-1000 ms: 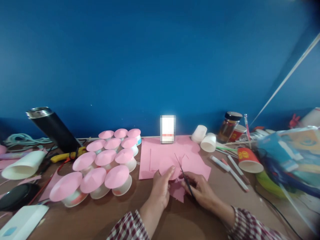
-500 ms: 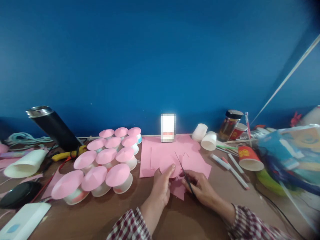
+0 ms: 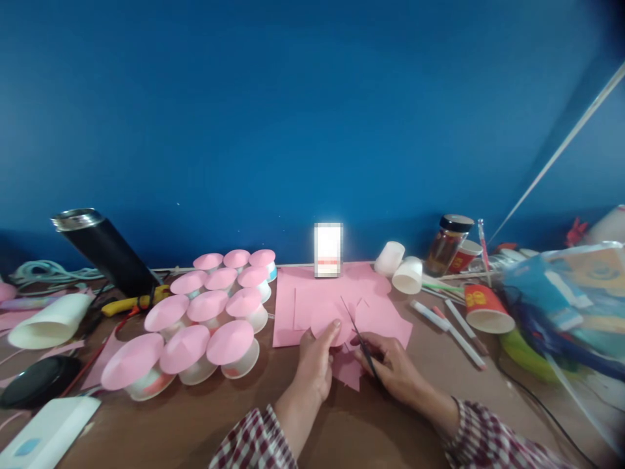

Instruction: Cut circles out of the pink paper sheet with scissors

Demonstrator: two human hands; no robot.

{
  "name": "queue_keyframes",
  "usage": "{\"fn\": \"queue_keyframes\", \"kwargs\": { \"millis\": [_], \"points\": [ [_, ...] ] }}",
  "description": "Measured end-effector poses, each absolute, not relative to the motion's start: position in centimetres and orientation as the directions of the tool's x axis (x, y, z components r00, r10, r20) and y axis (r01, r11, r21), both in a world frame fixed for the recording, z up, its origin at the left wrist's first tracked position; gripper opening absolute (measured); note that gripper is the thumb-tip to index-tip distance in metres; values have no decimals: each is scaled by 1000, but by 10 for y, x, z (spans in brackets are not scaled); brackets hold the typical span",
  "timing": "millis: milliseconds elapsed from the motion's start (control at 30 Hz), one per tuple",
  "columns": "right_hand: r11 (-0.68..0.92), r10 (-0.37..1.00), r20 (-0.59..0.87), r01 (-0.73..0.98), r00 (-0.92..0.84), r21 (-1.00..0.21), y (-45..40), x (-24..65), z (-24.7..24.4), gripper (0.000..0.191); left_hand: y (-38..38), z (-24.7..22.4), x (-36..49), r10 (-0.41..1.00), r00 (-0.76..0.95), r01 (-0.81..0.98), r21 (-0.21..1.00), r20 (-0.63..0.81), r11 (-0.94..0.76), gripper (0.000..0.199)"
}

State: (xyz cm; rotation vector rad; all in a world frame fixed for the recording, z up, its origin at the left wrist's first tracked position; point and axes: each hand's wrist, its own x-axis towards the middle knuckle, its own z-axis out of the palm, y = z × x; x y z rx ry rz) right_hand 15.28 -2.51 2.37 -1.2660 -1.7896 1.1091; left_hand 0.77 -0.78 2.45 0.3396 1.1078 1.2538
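Scissors point(image 3: 370, 363) beside edge of pink paper point(image 3: 324, 318)
Left hand point(image 3: 312, 371) pinches paper, right hand point(image 3: 387, 366) grips scissors — table point(image 3: 205, 420) separates left wrist from cups point(image 3: 243, 365).

Held paper point(image 3: 325, 318) and paper cones point(image 3: 230, 341) look matt, the metal flask rim point(image 3: 76, 221) glossy.

In our left hand point(image 3: 315, 368) we pinch paper point(image 3: 323, 320); our right hand point(image 3: 396, 370) holds scissors point(image 3: 367, 359). Pink-topped cups point(image 3: 240, 365) stand to our left.

Brown table point(image 3: 234, 423): pink-topped cups point(image 3: 230, 342), pink sheets point(image 3: 284, 316), markers point(image 3: 466, 348).
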Motion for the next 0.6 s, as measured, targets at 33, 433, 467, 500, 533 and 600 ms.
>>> {"fn": "queue_keyframes", "kwargs": {
  "millis": [33,433,467,500,533,600],
  "points": [
    [164,951,43,378,-308,-911,-25,153,24,25,-8,24,8,880,-93,-582,742,-466,332,36],
    [154,946,45,324,-321,-934,-25,154,20,21,-10,26,8,888,-67,-572,747,-456,340,37],
    [156,946,47,324,-321,-933,-25,154,20,21,-10,26,8,885,-69,-575,743,-460,342,38],
    [158,946,48,329,-320,-931,-25,154,19,21,-10,26,8,884,-69,-581,739,-463,342,39],
    [160,947,49,335,-318,-928,-25,155,19,21,-10,25,7,883,-69,-587,735,-464,340,39],
    [165,947,49,350,-318,-922,-25,155,20,23,-9,24,7,886,-65,-595,731,-459,335,40]
  ]
}}
